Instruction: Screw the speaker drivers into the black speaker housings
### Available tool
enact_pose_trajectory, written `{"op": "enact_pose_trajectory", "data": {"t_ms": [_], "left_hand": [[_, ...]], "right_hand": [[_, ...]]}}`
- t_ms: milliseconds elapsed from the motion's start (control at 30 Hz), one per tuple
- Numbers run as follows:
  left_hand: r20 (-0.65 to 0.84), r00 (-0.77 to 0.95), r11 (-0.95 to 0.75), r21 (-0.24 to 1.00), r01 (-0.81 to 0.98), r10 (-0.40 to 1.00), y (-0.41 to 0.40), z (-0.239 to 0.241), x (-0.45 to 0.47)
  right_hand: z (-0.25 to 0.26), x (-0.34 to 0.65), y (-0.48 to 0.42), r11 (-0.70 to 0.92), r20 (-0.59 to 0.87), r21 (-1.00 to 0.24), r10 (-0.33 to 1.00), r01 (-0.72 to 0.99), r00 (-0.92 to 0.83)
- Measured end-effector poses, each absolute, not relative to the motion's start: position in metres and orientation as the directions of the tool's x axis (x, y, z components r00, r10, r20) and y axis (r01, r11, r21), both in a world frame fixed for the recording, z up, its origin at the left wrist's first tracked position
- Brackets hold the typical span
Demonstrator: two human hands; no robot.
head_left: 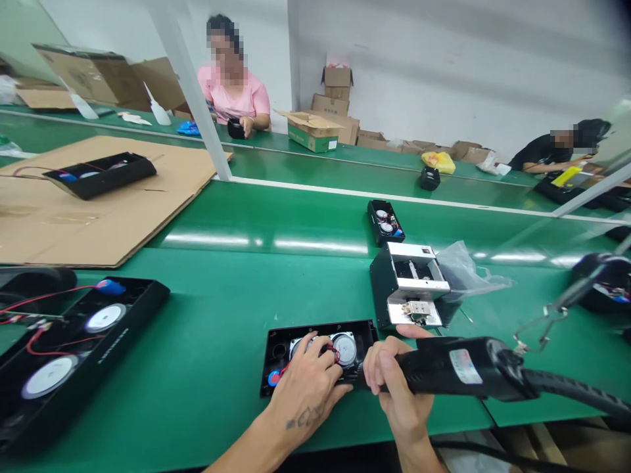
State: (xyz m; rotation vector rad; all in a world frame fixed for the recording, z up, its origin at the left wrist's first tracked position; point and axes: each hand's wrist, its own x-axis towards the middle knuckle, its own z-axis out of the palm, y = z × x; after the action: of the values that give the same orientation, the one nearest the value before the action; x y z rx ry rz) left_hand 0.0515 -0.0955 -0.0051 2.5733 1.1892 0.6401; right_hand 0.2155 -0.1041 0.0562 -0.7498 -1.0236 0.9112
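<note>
An open black speaker housing [315,332] is placed at about 6 o'clock in the view on a green assembly bench [207,394], with its long axis running roughly from 9 to 3 o'clock. Much of it is covered by the left hand [305,391], whose fingers [320,348] are spread widely over a round speaker driver [344,348] and red wires [332,355]; whether a wire is pinched cannot be told. The right hand [397,384] is closed around a black corded power tool [458,368], whose nose is directed toward 9 o'clock, with its tip hidden by the fingers. The housing lies at 9 o'clock from those fingers, and its 3 o'clock end is nearer the right hand. A second open speaker housing [73,355] is seen at 9 o'clock, while a boxy black unit with a white panel [409,286] and a clear plastic bag [463,272] are placed at about 1 o'clock. A person in a pink shirt [231,95] is seated far off at 11 o'clock.
</note>
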Motion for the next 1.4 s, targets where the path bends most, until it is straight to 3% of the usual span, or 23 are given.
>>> {"op": "enact_pose_trajectory", "data": {"t_ms": [300, 467, 700, 1200, 1400], "left_hand": [[0.329, 0.546, -0.637, 0.408, 0.654, 0.771, -0.097, -0.01, 0.053], [0.349, 0.507, -0.613, 0.507, 0.606, 0.788, -0.099, -0.002, 0.046], [0.558, 0.457, -0.722, 0.541, 0.432, 0.692, -0.095, 0.004, 0.04], [0.506, 0.477, -0.692, 0.589, 0.417, 0.719, -0.099, 0.003, 0.041], [0.389, 0.508, -0.638, 0.525, 0.564, 0.769, -0.098, 0.001, 0.044]], "right_hand": [[0.059, 0.218, -0.106, 0.434, 0.364, -0.844, 0.895, -0.315, 0.258], [0.07, 0.222, -0.112, 0.459, 0.36, -0.794, 0.884, -0.399, 0.3], [0.082, 0.222, -0.122, 0.482, 0.338, -0.742, 0.869, -0.466, 0.362], [0.072, 0.208, -0.125, 0.494, 0.424, -0.794, 0.868, -0.355, 0.26], [0.069, 0.211, -0.118, 0.494, 0.416, -0.828, 0.858, -0.266, 0.3]]}}
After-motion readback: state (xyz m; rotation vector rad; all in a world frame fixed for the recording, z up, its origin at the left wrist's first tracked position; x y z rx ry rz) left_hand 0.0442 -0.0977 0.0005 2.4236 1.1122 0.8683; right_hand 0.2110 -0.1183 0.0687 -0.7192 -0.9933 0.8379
